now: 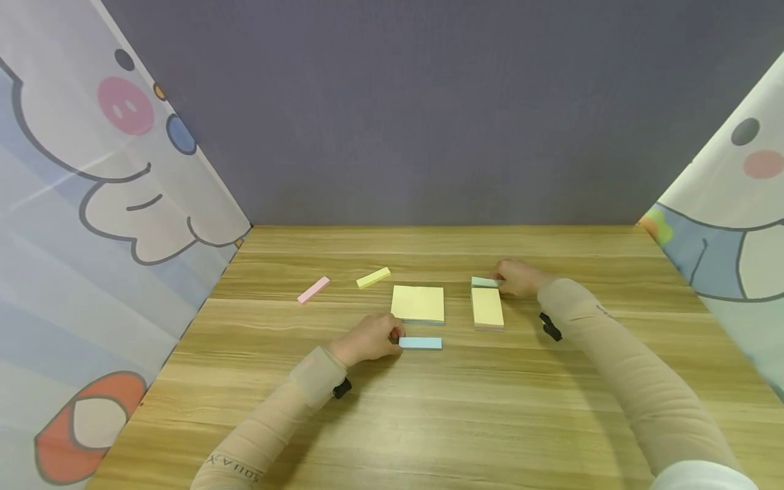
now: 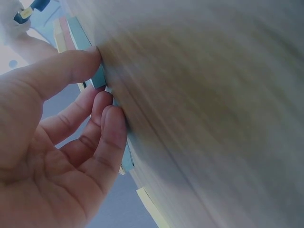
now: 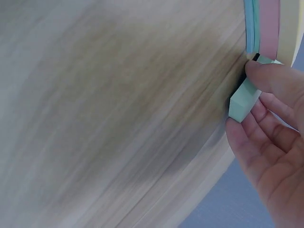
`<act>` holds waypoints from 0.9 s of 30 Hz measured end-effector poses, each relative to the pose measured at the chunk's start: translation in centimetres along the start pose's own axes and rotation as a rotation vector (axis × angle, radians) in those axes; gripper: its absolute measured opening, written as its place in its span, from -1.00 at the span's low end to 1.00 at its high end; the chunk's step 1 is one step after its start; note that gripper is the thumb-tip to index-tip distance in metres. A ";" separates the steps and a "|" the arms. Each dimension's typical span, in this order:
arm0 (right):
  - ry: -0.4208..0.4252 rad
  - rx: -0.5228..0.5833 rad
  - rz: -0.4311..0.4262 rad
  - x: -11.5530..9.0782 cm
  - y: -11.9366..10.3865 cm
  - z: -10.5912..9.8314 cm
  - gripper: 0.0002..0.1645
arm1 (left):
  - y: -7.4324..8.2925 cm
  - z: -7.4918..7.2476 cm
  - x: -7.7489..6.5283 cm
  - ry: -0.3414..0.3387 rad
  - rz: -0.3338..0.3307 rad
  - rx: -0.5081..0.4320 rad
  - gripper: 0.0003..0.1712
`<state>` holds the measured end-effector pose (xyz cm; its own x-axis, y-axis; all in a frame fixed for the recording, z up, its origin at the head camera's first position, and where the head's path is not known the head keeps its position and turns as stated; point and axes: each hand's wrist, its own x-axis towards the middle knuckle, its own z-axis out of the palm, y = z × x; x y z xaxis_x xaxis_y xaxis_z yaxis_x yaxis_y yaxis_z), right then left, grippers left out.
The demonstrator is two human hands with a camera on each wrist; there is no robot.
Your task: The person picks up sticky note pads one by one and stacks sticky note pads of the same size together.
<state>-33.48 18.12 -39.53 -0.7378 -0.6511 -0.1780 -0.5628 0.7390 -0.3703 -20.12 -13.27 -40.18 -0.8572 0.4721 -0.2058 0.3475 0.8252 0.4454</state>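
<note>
My left hand (image 1: 369, 338) pinches the left end of a narrow blue sticky-note pad (image 1: 420, 344), its thumb on the near side in the left wrist view. Just beyond that pad lies a square yellow sticky-note pad (image 1: 418, 303) with a blue layer under it. My right hand (image 1: 519, 278) grips a narrow pale green sticky-note pad (image 3: 244, 100) by its right end, between thumb and fingers. Directly in front of the green pad is an upright rectangular pad stack (image 1: 486, 307), yellow on top, with pink, green and blue layers showing from the side in the right wrist view.
A narrow pink pad (image 1: 314, 290) and a narrow yellow pad (image 1: 373, 278) lie slanted at the left on the wooden table (image 1: 429, 422). A grey panel (image 1: 429, 116) rises behind the table, and cartoon-printed sheets (image 1: 73, 272) flank it.
</note>
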 end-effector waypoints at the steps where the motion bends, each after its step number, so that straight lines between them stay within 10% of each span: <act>1: -0.001 0.008 0.011 0.0 0.0 0.0 -0.83 | 0.0 0.0 0.0 0.001 0.001 0.001 -0.80; 27: 0.069 0.027 0.011 -1.1 0.7 -1.1 -0.91 | -0.1 0.2 0.1 0.009 -0.011 0.015 -0.78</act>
<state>-33.49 19.49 -38.60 -0.7682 -0.6291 -0.1190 -0.5452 0.7402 -0.3935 -20.19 -13.23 -40.41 -0.8643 0.4602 -0.2031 0.3435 0.8349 0.4300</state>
